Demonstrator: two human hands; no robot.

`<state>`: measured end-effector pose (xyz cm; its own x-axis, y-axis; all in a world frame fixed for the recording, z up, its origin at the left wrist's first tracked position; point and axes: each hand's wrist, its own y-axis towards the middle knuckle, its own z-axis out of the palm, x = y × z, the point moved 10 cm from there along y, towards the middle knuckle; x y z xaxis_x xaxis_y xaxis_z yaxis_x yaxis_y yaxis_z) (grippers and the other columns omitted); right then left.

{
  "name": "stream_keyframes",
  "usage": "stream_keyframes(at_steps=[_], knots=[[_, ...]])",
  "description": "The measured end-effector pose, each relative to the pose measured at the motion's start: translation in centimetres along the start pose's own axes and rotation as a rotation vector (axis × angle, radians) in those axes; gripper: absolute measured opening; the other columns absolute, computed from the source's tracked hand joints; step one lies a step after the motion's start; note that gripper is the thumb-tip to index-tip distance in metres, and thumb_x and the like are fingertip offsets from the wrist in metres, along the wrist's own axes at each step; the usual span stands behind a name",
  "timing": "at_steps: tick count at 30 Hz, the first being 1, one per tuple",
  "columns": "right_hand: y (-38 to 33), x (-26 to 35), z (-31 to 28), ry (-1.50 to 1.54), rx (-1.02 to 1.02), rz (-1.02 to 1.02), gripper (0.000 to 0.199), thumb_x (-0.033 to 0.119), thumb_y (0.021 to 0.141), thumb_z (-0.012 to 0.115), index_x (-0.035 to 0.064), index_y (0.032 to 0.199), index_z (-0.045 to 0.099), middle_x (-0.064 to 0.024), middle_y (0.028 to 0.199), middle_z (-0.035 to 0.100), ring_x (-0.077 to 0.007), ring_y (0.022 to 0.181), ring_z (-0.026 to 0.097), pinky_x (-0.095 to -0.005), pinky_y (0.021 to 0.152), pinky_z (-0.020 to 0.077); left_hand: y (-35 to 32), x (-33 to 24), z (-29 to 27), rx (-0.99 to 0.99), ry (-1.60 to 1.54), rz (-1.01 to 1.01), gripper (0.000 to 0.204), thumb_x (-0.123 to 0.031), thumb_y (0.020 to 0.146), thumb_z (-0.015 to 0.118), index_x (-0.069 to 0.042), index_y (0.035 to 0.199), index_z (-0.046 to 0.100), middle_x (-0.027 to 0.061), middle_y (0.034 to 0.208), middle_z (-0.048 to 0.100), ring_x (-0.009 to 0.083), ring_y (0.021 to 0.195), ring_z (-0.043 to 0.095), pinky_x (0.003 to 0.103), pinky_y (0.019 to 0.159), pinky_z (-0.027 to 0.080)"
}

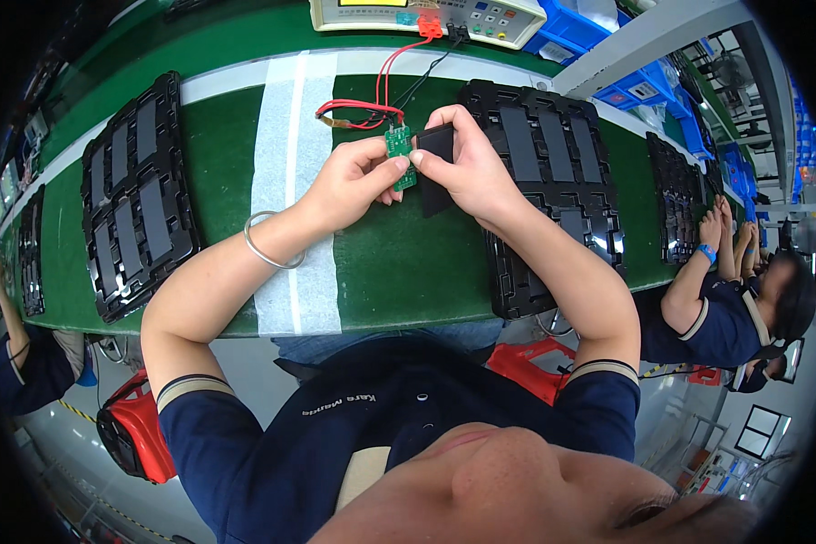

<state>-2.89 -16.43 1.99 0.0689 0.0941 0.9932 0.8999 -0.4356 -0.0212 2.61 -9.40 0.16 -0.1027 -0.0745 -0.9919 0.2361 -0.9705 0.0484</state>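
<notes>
My left hand (346, 184) pinches a small green circuit board (397, 142) between thumb and fingers, above the middle of the bench. Close on its right, my right hand (477, 172) grips a thin black rectangular panel (436, 143), with the thumb tip near the board's edge. Whether the panel is joined to the board cannot be made out. Red wires (361, 105) and a black wire (419, 86) run from the board's upper end toward a beige bench instrument (480, 20) at the back.
A black tray (190, 238) of grey-faced flat panels lies at left, and a similar tray (615, 195) at right. A pale strip (276, 163) crosses the green bench (399, 290). Blue bins (648, 91) stand at back right. A co-worker (716, 299) sits at right.
</notes>
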Motion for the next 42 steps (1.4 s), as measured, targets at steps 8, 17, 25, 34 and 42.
stream_keyframes(at_steps=[8,17,25,34,42], knots=[[-0.1,0.9,0.4,-0.055,-0.004,-0.096,0.028,0.006,0.075,0.059,0.0053,0.094,0.039,-0.0020,0.083,0.045,-0.0077,0.078,0.044,-0.0239,0.070,0.0393,0.1,0.5,-0.2,0.001,-0.028,-0.083,0.023,-0.026,0.085,0.055,-0.003,0.086,0.059,-0.0015,0.067,0.054,0.0046,0.054,0.051,0.018,0.048,0.042],[-0.1,0.5,0.1,-0.041,-0.021,-0.028,0.031,0.008,0.074,0.060,0.0052,0.097,0.040,-0.0049,0.090,0.045,-0.0110,0.085,0.045,-0.0258,0.076,0.0385,0.2,0.5,0.0,0.044,-0.043,-0.043,0.021,-0.023,0.087,0.051,-0.003,0.087,0.056,-0.0008,0.067,0.054,0.0048,0.056,0.052,0.018,0.050,0.042],[-0.1,0.3,-0.5,-0.061,-0.037,-0.009,0.032,0.005,0.075,0.059,0.0055,0.102,0.041,-0.0050,0.095,0.045,-0.0113,0.093,0.042,-0.0262,0.083,0.0352,0.3,0.5,0.1,0.007,0.029,-0.042,0.017,-0.019,0.087,0.049,-0.003,0.088,0.055,0.0002,0.066,0.055,0.0056,0.057,0.053,0.018,0.052,0.043],[0.5,0.7,-0.9,0.000,0.001,0.023,0.027,0.005,0.078,0.059,0.0051,0.099,0.042,-0.0022,0.084,0.051,-0.0078,0.077,0.049,-0.0221,0.066,0.0424,0.2,-0.2,-0.2,-0.069,0.332,-0.019,0.017,-0.016,0.087,0.048,0.001,0.085,0.055,0.0037,0.061,0.057,0.0078,0.053,0.054,0.021,0.050,0.044],[-5.6,6.9,-12.5,0.035,-0.211,-0.091,0.022,0.005,0.083,0.051,0.0073,0.104,0.043,-0.0030,0.090,0.051,-0.0111,0.081,0.051,-0.0248,0.076,0.0421,0.5,-0.1,0.7,0.008,0.326,0.003,0.019,-0.015,0.086,0.050,0.002,0.080,0.054,0.0044,0.062,0.057,0.0082,0.054,0.054,0.021,0.050,0.044]])
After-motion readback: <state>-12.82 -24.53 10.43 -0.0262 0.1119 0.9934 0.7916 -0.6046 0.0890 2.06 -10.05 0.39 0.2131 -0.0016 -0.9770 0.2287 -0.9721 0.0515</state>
